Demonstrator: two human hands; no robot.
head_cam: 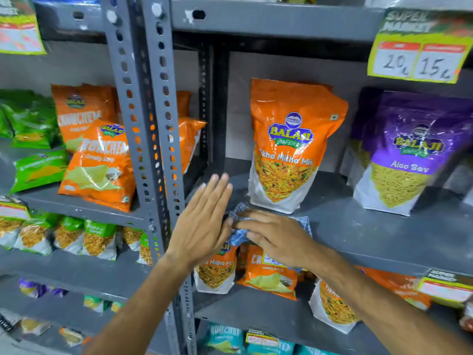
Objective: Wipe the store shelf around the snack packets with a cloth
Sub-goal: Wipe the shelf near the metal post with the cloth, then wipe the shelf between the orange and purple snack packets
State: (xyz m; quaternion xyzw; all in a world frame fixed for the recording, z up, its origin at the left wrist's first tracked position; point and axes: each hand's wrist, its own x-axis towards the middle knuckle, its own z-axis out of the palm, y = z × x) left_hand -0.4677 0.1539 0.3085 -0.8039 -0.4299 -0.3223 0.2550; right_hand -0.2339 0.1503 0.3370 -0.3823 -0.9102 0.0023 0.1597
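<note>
A blue checked cloth (239, 235) lies on the front edge of the grey metal shelf (358, 226). My right hand (271, 233) presses flat on the cloth, fingers pointing left. My left hand (202, 219) is open with fingers straight and raised, just left of the cloth at the shelf's left end. An orange Tikha Mitha Mix packet (289, 147) stands upright right behind the cloth. A purple Aloo Sev packet (401, 155) stands further right on the same shelf.
A perforated grey upright post (151, 124) stands just left of my left hand. Orange and green snack packets (99, 160) fill the neighbouring shelf on the left. More packets (268, 272) sit on the shelf below. A yellow price tag (419, 52) hangs top right.
</note>
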